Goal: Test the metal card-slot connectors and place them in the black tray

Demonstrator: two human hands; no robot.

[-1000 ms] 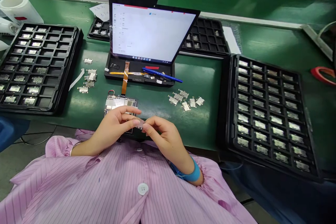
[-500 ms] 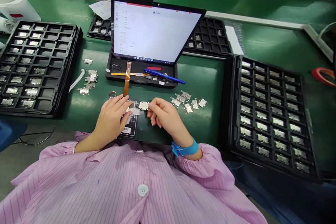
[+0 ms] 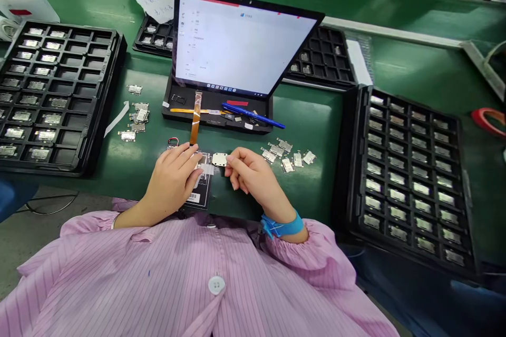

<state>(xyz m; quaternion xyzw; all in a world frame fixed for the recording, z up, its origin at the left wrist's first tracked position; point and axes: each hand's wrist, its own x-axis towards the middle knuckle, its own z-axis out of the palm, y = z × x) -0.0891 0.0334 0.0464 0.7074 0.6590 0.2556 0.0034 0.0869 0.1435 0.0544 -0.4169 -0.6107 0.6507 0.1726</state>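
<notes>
My left hand (image 3: 174, 176) lies flat with its fingers stretched over a black board with a barcode label (image 3: 201, 192), hiding much of it. From the top of that board an orange flat ribbon cable (image 3: 195, 124) runs up to the screen (image 3: 245, 47). Thumb and forefinger of my right hand (image 3: 251, 175) pinch the right edge of a small silvery circuit module (image 3: 219, 160). The module's left end meets the board's right side; whether it is plugged in there I cannot tell. A blue wrist strap (image 3: 282, 225) circles my right wrist.
Loose modules lie in a left pile (image 3: 139, 116) and a right pile (image 3: 288, 155). Black compartment trays holding modules stand at the left (image 3: 103, 81) and right (image 3: 358, 168). A blue pen (image 3: 255, 116) rests on the black box (image 3: 169, 116) under the screen. Red tape (image 3: 488, 122) lies far right.
The view has shifted slightly, so most things sit a little further right. Both hands keep the same pose, and my right hand still pinches the module at the board's edge.
</notes>
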